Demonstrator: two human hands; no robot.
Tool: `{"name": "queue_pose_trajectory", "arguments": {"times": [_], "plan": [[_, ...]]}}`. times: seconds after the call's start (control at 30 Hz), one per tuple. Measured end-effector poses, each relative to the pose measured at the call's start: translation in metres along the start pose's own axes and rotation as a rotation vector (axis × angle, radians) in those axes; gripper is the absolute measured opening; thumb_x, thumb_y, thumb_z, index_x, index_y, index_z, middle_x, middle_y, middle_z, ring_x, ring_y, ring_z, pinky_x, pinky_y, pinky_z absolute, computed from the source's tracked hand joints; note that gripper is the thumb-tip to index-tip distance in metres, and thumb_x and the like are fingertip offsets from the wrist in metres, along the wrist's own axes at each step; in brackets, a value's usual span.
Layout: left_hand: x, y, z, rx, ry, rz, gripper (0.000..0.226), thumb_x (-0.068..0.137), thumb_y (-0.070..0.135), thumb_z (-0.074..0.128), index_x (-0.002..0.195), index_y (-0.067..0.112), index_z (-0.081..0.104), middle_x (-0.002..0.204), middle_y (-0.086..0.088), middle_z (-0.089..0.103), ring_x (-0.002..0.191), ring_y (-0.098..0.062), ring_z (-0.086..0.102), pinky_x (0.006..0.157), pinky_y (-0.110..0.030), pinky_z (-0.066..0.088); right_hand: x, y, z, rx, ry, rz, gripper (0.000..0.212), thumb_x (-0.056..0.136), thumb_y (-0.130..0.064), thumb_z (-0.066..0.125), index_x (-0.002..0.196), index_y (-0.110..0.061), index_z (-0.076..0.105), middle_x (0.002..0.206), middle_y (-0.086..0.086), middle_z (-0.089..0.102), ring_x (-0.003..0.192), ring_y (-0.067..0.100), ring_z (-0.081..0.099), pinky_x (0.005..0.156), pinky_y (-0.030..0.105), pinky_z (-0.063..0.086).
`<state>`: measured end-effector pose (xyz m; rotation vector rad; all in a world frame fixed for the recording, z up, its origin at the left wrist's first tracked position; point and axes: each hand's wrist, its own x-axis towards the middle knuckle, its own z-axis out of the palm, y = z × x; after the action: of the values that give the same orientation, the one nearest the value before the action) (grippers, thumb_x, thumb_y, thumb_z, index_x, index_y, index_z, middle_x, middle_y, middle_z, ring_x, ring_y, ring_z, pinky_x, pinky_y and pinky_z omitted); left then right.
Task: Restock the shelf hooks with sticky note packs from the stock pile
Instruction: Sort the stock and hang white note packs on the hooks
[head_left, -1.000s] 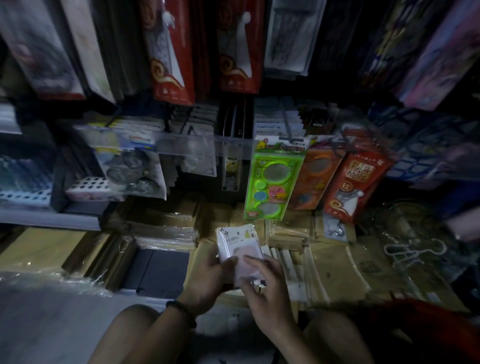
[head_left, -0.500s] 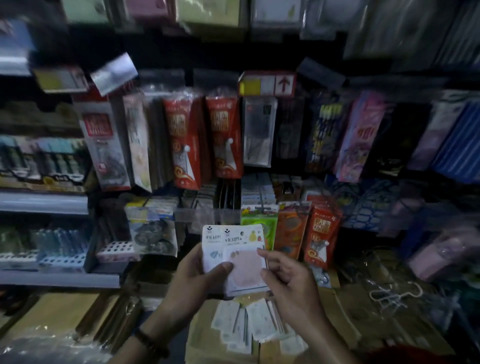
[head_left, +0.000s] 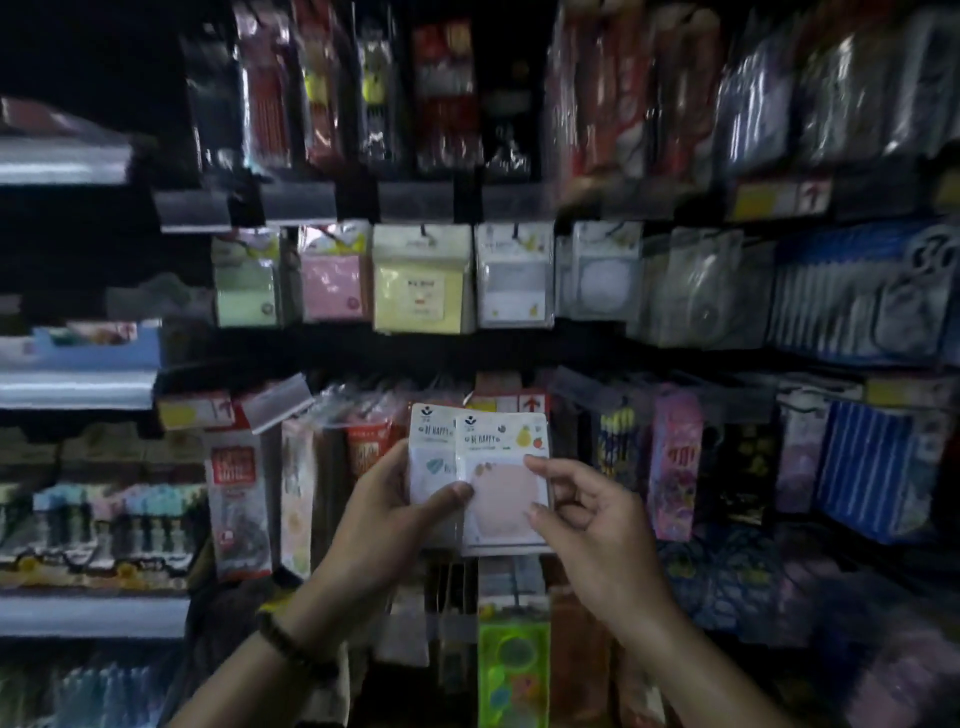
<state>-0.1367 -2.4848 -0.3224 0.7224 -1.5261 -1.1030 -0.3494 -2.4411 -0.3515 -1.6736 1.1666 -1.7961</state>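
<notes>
Pink pack (head_left: 501, 493) in front, a second pack (head_left: 431, 457) behind it, both flat glossy plastic sleeves with white card headers. Left hand (head_left: 384, 514) clamps the pair by thumb, right hand (head_left: 587, 525) pinches the pink one's edge. Neither hung yet, I'd say. Hooks (head_left: 426, 236) above already carry square pastel packs, so the hanging is what's left.

Display: dark pegboard shelf wall (head_left: 519, 353) fitted with hooks, blurred in places.
Middle hook row: green sticky note pack (head_left: 247, 280), pink pack (head_left: 332, 275), yellow pack (head_left: 418, 280), white pack (head_left: 514, 275), hanging side by side.
Left side: pale grey shelf ledges (head_left: 78, 389) stacked one above another.
Price strips: clear plastic tag holders (head_left: 298, 200) above the hook row.
</notes>
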Motion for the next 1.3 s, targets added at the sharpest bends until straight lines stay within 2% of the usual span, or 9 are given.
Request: {"name": "queue_pose_trajectory", "arguments": {"times": [0.1, 0.2, 0.33, 0.67, 0.83, 0.9, 1.0, 1.13, 1.3], "plan": [[0.023, 0.027, 0.001, 0.027, -0.004, 0.043, 0.042, 0.094, 0.005, 0.075, 0.132, 0.02, 0.064, 0.123, -0.006, 0.079, 0.108, -0.028, 0.078, 0.086, -0.053, 0.065, 0.031, -0.023, -0.003, -0.004, -0.02, -0.047, 0.048, 0.092, 0.005, 0.075, 0.12, -0.034, 0.077, 0.101, -0.005, 0.074, 0.078, 0.007, 0.071, 0.068, 0.017, 0.053], [0.044, 0.052, 0.0, 0.036, -0.029, 0.072, 0.035, 0.101, 0.005, 0.066, 0.132, 0.02, 0.063, 0.125, -0.004, 0.078, 0.11, -0.024, 0.078, 0.088, -0.048, 0.066, 0.065, -0.041, -0.008, -0.021, -0.011, -0.097, 0.048, 0.094, 0.006, 0.072, 0.122, -0.033, 0.075, 0.125, -0.016, 0.074, 0.099, 0.001, 0.074, 0.078, 0.016, 0.055], [0.067, 0.074, -0.004, 0.105, 0.009, 0.142, 0.035, 0.103, 0.0, 0.06, 0.13, 0.022, 0.064, 0.118, 0.004, 0.079, 0.106, -0.012, 0.077, 0.078, -0.029, 0.065, 0.112, -0.053, -0.018, -0.073, 0.037, -0.184, 0.05, 0.093, 0.008, 0.072, 0.122, -0.033, 0.076, 0.127, -0.019, 0.073, 0.114, -0.004, 0.069, 0.094, 0.019, 0.056], [0.109, 0.102, -0.024, 0.244, 0.221, 0.236, 0.04, 0.098, 0.011, 0.068, 0.121, 0.038, 0.05, 0.125, 0.0, 0.069, 0.101, -0.016, 0.073, 0.063, -0.025, 0.064, 0.204, -0.056, -0.004, -0.021, 0.17, -0.291, 0.05, 0.095, 0.008, 0.07, 0.125, -0.032, 0.074, 0.132, -0.019, 0.07, 0.122, -0.009, 0.063, 0.102, 0.014, 0.052], [0.11, 0.103, -0.027, 0.237, 0.201, 0.365, 0.081, 0.099, 0.005, 0.065, 0.151, 0.055, 0.029, 0.136, -0.002, 0.066, 0.106, -0.02, 0.076, 0.074, -0.039, 0.068, 0.219, -0.055, 0.001, -0.021, 0.211, -0.337, 0.048, 0.097, 0.005, 0.069, 0.126, -0.032, 0.073, 0.136, -0.016, 0.069, 0.122, -0.008, 0.063, 0.094, 0.009, 0.052], [0.112, 0.103, -0.026, 0.269, 0.167, 0.413, 0.091, 0.099, 0.004, 0.065, 0.151, 0.063, 0.02, 0.136, -0.001, 0.063, 0.103, -0.02, 0.077, 0.068, -0.034, 0.067, 0.22, -0.053, 0.002, -0.025, 0.21, -0.329, 0.047, 0.096, 0.005, 0.068, 0.127, -0.03, 0.074, 0.136, -0.014, 0.069, 0.12, -0.008, 0.064, 0.091, 0.009, 0.053], [0.115, 0.105, -0.021, 0.299, 0.152, 0.424, 0.085, 0.1, 0.005, 0.065, 0.146, 0.067, 0.027, 0.123, 0.004, 0.065, 0.095, -0.017, 0.076, 0.062, -0.027, 0.064, 0.218, -0.054, 0.003, -0.038, 0.209, -0.317, 0.046, 0.097, 0.005, 0.068, 0.128, -0.027, 0.074, 0.133, -0.017, 0.069, 0.113, -0.011, 0.066, 0.087, 0.01, 0.055], [0.122, 0.103, -0.013, 0.267, 0.099, 0.392, 0.069, 0.1, 0.005, 0.065, 0.141, 0.058, 0.048, 0.133, 0.006, 0.06, 0.103, -0.015, 0.07, 0.063, -0.024, 0.063, 0.224, -0.057, -0.005, -0.18, 0.226, -0.283, 0.046, 0.095, 0.002, 0.07, 0.13, -0.029, 0.073, 0.122, -0.018, 0.07, 0.086, -0.006, 0.067, 0.073, 0.008, 0.054], [0.128, 0.102, -0.004, 0.257, 0.1, 0.398, 0.057, 0.099, 0.004, 0.067, 0.134, 0.048, 0.061, 0.133, 0.011, 0.059, 0.105, -0.01, 0.067, 0.066, -0.025, 0.064, 0.232, -0.063, -0.005, -0.373, 0.222, -0.231, 0.046, 0.095, -0.004, 0.072, 0.136, -0.025, 0.07, 0.137, -0.01, 0.069, 0.084, -0.013, 0.057, 0.08, 0.013, 0.059]]}}
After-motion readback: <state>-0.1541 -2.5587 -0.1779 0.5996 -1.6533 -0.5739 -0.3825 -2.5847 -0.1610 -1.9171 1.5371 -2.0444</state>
